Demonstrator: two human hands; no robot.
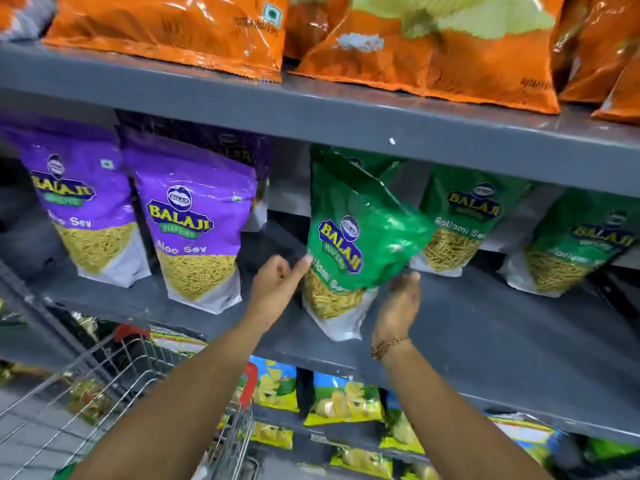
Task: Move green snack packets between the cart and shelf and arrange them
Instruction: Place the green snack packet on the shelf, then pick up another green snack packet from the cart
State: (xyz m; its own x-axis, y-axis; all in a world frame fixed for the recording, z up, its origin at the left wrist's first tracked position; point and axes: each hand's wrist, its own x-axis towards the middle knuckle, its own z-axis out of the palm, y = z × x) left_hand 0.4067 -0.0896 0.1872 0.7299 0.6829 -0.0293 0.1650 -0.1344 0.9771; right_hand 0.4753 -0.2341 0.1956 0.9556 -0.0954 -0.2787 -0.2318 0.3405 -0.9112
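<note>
A green Balaji snack packet [349, 237] stands on the grey middle shelf [485, 327]. It leans, and its top is bent over to the right. My left hand [277, 282] is at its left edge, with one fingertip touching the packet and the other fingers curled. My right hand [401, 299] cups its lower right side, fingertips at the edge. Two more green packets [464, 220] [575, 244] stand further right on the same shelf. The wire cart [131, 368] is at the lower left; I see no green packets in the part that shows.
Two purple Aloo Sev packets [194, 230] stand left of a gap on the shelf. Orange packets [433, 46] fill the shelf above. Yellow and blue chip packets [343, 400] fill the shelves below. The cart sits close against the shelving.
</note>
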